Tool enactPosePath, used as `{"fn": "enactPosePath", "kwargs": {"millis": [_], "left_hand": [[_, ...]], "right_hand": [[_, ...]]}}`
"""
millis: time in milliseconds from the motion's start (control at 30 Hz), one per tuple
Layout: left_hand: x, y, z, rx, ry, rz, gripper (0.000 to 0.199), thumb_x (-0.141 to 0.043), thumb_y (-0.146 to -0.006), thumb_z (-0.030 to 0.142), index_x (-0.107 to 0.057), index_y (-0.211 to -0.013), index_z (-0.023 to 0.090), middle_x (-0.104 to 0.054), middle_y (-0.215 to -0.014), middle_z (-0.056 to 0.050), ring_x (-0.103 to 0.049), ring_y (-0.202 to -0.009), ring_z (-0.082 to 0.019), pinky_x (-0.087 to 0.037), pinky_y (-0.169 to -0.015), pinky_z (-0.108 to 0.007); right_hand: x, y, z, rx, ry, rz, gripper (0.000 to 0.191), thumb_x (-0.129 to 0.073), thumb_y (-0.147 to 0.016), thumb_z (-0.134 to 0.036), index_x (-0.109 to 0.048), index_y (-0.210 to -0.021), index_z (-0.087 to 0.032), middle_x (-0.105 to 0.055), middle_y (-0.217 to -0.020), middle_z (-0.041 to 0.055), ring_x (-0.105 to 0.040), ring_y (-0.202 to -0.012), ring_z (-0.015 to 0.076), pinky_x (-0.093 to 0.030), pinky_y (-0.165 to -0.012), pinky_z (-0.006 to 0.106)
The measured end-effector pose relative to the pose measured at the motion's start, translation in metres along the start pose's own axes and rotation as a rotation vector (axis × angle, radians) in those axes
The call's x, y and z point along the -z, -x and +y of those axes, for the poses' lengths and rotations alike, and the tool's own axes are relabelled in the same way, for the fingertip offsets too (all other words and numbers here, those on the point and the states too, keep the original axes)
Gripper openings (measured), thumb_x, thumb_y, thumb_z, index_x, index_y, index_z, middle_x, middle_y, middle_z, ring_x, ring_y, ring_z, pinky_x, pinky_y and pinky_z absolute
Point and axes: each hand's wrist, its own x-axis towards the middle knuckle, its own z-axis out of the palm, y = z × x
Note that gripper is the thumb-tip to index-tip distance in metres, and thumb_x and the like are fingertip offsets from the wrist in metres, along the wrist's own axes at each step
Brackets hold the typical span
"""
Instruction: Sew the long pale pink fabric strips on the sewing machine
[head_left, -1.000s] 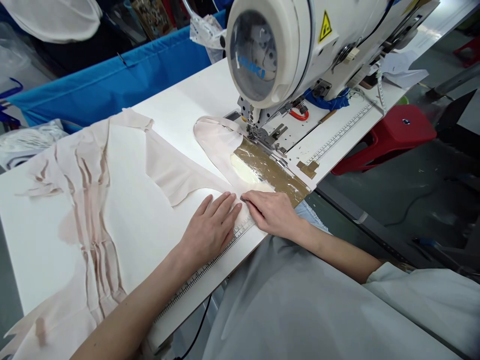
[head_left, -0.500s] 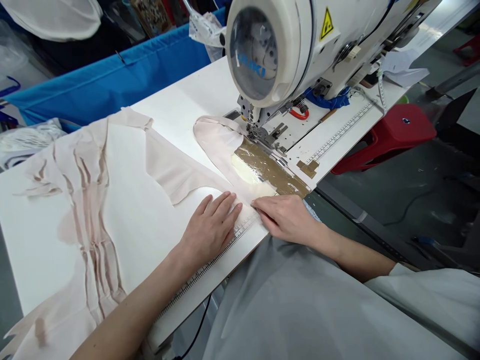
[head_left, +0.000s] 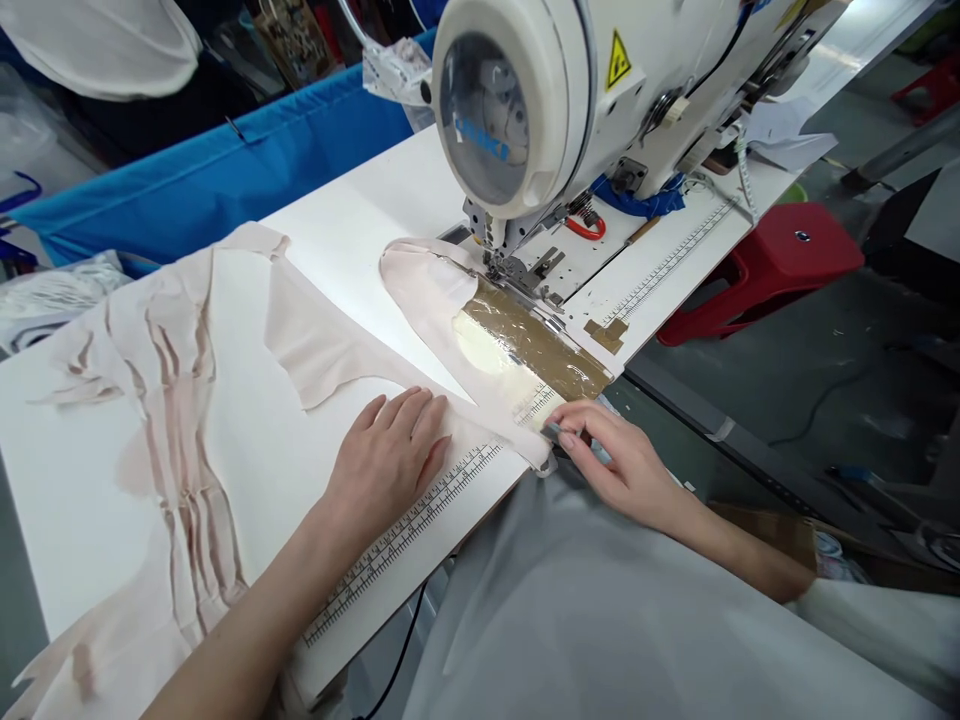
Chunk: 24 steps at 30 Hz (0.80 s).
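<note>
Around us is a cluttered workroom, with a blue cloth trough [head_left: 195, 180] along the far side of a smooth white worktable [head_left: 345, 210] and a red plastic stool [head_left: 795, 245] off to the right. The pale pink, thin cloth [head_left: 330, 335] lies across the tabletop: a flared panel narrows into a strip near our hands, and a curved part loops up to the metal foot of the bulky white sewing machine [head_left: 600, 120], beside a glossy brown taped patch [head_left: 532, 335]. Farther left lies a gathered pale pink length of creased fabric [head_left: 187, 430]; we cannot tell whether it is all one piece with the rest. Our left hand [head_left: 394, 445] is palm down and unclenched, its fingertips resting on the narrow strip, just above the black printed ruler scale [head_left: 427, 520]. Our right hand [head_left: 611, 455] pinches a small dark-grey object [head_left: 553, 433] between thumb and fingers, just beside the strip's end near the table's front edge; what the object is, we cannot make out. We judge the cloth light and limp, likely to slide easily over the slick top and to ripple or stretch if tugged. The best hold seems a flat, spread hand on the strip, with a light pinch at its loose end, well apart from the needle; the creased folds look easily disturbed, so we would lift them loosely.
</note>
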Motion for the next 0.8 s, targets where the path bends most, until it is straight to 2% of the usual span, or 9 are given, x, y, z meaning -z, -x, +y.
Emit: {"fn": "enactPosePath", "kwargs": {"millis": [67, 167, 300, 367, 467, 533, 600, 700, 800], "left_hand": [[0.001, 0.0, -0.002, 0.014, -0.026, -0.006, 0.03, -0.045, -0.096, 0.028, -0.057, -0.118, 0.011, -0.067, -0.115, -0.015, -0.064, -0.108, -0.028, -0.05, -0.09, -0.042], [0.005, -0.002, -0.004, 0.018, -0.056, -0.021, 0.025, -0.045, -0.096, 0.026, -0.06, -0.111, 0.013, -0.068, -0.11, -0.014, -0.066, -0.102, -0.026, -0.051, -0.088, -0.041], [0.012, -0.005, -0.008, 0.002, -0.061, -0.064, 0.025, -0.042, -0.096, 0.027, -0.063, -0.104, 0.014, -0.069, -0.104, -0.013, -0.068, -0.087, -0.023, -0.054, -0.077, -0.037], [0.016, -0.006, -0.01, 0.011, -0.049, -0.135, 0.028, -0.042, -0.096, 0.03, -0.063, -0.105, 0.015, -0.069, -0.107, -0.013, -0.068, -0.083, -0.023, -0.054, -0.074, -0.037], [0.02, -0.005, -0.01, 0.069, -0.033, -0.258, 0.033, -0.041, -0.096, 0.034, -0.062, -0.114, 0.016, -0.066, -0.116, -0.013, -0.068, -0.087, -0.024, -0.055, -0.073, -0.038], [0.021, -0.004, -0.009, 0.122, -0.032, -0.319, 0.035, -0.04, -0.096, 0.035, -0.06, -0.119, 0.017, -0.064, -0.122, -0.013, -0.068, -0.093, -0.026, -0.055, -0.073, -0.039], [0.022, -0.004, -0.005, 0.17, -0.044, -0.37, 0.037, -0.038, -0.096, 0.036, -0.059, -0.121, 0.017, -0.062, -0.126, -0.014, -0.068, -0.094, -0.027, -0.056, -0.074, -0.04], [0.022, -0.007, 0.001, 0.224, -0.074, -0.44, 0.042, -0.035, -0.096, 0.038, -0.059, -0.123, 0.016, -0.059, -0.129, -0.015, -0.068, -0.092, -0.027, -0.057, -0.074, -0.042], [0.023, -0.008, 0.003, 0.295, -0.132, -0.502, 0.047, -0.034, -0.096, 0.04, -0.058, -0.125, 0.012, -0.058, -0.13, -0.018, -0.066, -0.1, -0.031, -0.057, -0.076, -0.044]], "right_hand": [[0.006, 0.015, -0.003, -0.019, -0.029, -0.088, 0.018, -0.041, -0.099, -0.029, -0.052, -0.086, -0.023, -0.061, -0.112, 0.0098, -0.06, -0.095, 0.0175, -0.044, -0.059, 0.024], [0.011, 0.033, 0.003, -0.123, -0.057, -0.196, 0.019, -0.042, -0.098, -0.033, -0.056, -0.09, -0.023, -0.057, -0.122, 0.0114, -0.059, -0.104, 0.0194, -0.048, -0.06, 0.024], [0.005, 0.035, 0.035, -0.172, -0.198, -0.249, 0.03, -0.044, -0.097, -0.043, -0.058, -0.083, -0.021, -0.055, -0.127, 0.0125, -0.055, -0.115, 0.0226, -0.051, -0.084, 0.032], [-0.005, 0.028, 0.053, -0.103, -0.332, -0.307, 0.035, -0.048, -0.095, -0.049, -0.059, -0.079, -0.019, -0.058, -0.121, 0.0132, -0.055, -0.114, 0.0229, -0.047, -0.093, 0.035], [-0.023, 0.015, 0.07, -0.026, -0.532, -0.459, 0.039, -0.051, -0.092, -0.053, -0.059, -0.081, -0.017, -0.061, -0.091, 0.0076, -0.058, -0.088, 0.0169, -0.048, -0.083, 0.031], [-0.026, 0.01, 0.074, 0.018, -0.612, -0.549, 0.039, -0.053, -0.092, -0.053, -0.059, -0.082, -0.016, -0.06, -0.084, 0.0048, -0.056, -0.079, 0.0139, -0.047, -0.077, 0.029], [-0.018, 0.009, 0.076, 0.072, -0.633, -0.591, 0.038, -0.054, -0.092, -0.051, -0.06, -0.082, -0.015, -0.061, -0.089, 0.0065, -0.057, -0.082, 0.0138, -0.046, -0.079, 0.029], [0.015, 0.014, 0.08, 0.073, -0.593, -0.638, 0.035, -0.056, -0.092, -0.048, -0.061, -0.084, -0.014, -0.062, -0.095, 0.0079, -0.058, -0.087, 0.0144, -0.046, -0.081, 0.03], [0.045, 0.02, 0.083, 0.0, -0.648, -0.816, 0.033, -0.052, -0.094, -0.046, -0.059, -0.086, -0.016, -0.064, -0.094, 0.0075, -0.06, -0.083, 0.0138, -0.048, -0.078, 0.03]]}}
